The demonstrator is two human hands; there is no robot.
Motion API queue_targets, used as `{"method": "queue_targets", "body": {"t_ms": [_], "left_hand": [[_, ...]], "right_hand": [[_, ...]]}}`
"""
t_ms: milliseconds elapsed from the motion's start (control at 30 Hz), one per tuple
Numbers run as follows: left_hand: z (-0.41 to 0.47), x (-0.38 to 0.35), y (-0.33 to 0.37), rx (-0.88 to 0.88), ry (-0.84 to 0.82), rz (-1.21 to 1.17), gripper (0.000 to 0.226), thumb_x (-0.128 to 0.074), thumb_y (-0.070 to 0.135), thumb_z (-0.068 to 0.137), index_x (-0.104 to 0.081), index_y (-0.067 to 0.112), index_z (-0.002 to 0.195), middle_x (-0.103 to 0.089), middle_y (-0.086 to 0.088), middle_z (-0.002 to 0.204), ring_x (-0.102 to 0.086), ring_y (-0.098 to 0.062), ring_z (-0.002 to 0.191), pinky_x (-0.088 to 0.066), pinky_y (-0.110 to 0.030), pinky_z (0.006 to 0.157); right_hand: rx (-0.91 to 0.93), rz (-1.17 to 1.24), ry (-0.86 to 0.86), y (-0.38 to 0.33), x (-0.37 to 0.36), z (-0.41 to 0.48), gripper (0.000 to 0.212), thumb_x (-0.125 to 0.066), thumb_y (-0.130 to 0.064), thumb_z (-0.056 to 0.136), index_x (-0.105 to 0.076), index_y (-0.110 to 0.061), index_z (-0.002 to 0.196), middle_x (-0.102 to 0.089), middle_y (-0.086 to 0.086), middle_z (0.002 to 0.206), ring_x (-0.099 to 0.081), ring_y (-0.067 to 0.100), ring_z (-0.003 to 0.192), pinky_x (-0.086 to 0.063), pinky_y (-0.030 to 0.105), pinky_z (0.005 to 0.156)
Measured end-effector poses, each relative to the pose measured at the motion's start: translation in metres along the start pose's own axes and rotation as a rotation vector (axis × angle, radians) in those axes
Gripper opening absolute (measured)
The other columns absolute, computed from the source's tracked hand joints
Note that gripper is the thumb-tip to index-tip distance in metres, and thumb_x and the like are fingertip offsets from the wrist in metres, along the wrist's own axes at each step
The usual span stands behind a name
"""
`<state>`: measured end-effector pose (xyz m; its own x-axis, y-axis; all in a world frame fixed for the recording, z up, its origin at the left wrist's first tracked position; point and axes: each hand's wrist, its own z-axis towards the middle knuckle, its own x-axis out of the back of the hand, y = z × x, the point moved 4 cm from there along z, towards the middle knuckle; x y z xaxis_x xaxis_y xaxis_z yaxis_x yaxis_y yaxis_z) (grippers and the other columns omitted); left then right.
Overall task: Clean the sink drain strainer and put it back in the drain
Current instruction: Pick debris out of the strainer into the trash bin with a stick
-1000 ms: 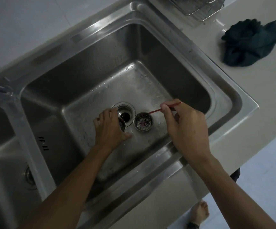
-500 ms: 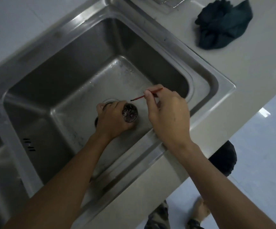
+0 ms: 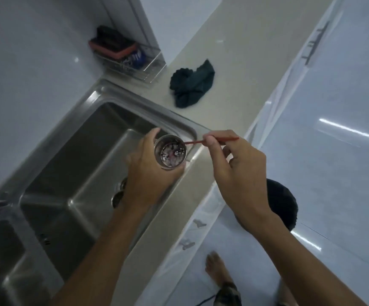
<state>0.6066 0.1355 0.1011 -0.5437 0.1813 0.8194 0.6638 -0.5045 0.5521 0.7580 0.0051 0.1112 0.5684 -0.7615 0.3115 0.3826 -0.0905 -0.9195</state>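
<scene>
My left hand (image 3: pixel 148 173) is holding the drain strainer (image 3: pixel 170 153) above the front right corner of the sink (image 3: pixel 73 155), its grip wrapping round the cup's wall. The strainer is sitting upright but tipping slightly toward me, open mouth facing up at the camera, so its axis is running roughly vertical. Inside, pale and dark debris is clinging to the perforated bottom; I cannot tell what it is made of.

My right hand (image 3: pixel 238 171) is pinching a thin red stick (image 3: pixel 212 140) between thumb and forefinger, grip closing tight on it. The stick is lying almost level, long axis running left to right, its left tip reaching the strainer's right rim; whether it is touching is hard to say.

My left hand and forearm are hiding most of the sink floor. Two round metal parts (image 3: pixel 119 193) are peeking out beside the wrist, too covered to identify.

On the worktop (image 3: pixel 234 62) a dark crumpled cloth (image 3: pixel 191 86) is lying behind the sink, and a wire rack (image 3: pixel 130 60) is standing in the corner.
</scene>
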Motion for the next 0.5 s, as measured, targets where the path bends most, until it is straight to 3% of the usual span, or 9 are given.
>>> {"method": "queue_targets", "body": {"t_ms": [133, 267, 400, 500], "left_hand": [[-0.011, -0.06, 0.082, -0.113, -0.081, -0.105, 0.099, -0.091, 0.046, 0.069, -0.038, 0.021, 0.149, -0.059, 0.009, 0.13, -0.06, -0.015, 0.12, -0.047, -0.059, 0.105], [-0.03, -0.134, 0.135, -0.177, -0.228, -0.192, 0.103, -0.091, 0.049, 0.068, -0.034, 0.025, 0.151, -0.055, 0.017, 0.119, -0.06, -0.011, 0.114, -0.049, -0.057, 0.105], [-0.051, -0.226, 0.131, -0.102, -0.416, -0.195, 0.104, -0.089, 0.057, 0.066, -0.03, 0.035, 0.148, -0.064, 0.009, 0.119, -0.063, -0.02, 0.115, -0.051, -0.053, 0.103], [-0.068, -0.296, 0.104, -0.078, -0.545, -0.112, 0.091, -0.089, 0.051, 0.067, -0.038, 0.027, 0.139, -0.065, 0.004, 0.119, -0.062, -0.018, 0.113, -0.049, -0.052, 0.104]], "right_hand": [[-0.072, 0.017, 0.127, 0.029, 0.093, -0.007, 0.018, -0.061, -0.029, 0.103, -0.077, -0.021, 0.105, -0.073, -0.018, 0.102, -0.067, 0.008, 0.086, -0.05, 0.019, 0.066], [-0.175, -0.047, 0.215, 0.081, 0.162, -0.022, 0.016, -0.062, -0.028, 0.103, -0.077, -0.023, 0.104, -0.072, -0.022, 0.101, -0.067, 0.007, 0.089, -0.055, 0.029, 0.068], [-0.324, -0.086, 0.221, 0.161, 0.183, -0.051, 0.016, -0.061, -0.028, 0.102, -0.077, -0.024, 0.1, -0.074, -0.019, 0.096, -0.067, 0.007, 0.083, -0.055, 0.028, 0.068], [-0.475, -0.056, 0.194, 0.234, 0.176, -0.08, 0.016, -0.06, -0.029, 0.102, -0.076, -0.024, 0.099, -0.074, -0.017, 0.091, -0.067, 0.005, 0.081, -0.051, 0.02, 0.068]]}}
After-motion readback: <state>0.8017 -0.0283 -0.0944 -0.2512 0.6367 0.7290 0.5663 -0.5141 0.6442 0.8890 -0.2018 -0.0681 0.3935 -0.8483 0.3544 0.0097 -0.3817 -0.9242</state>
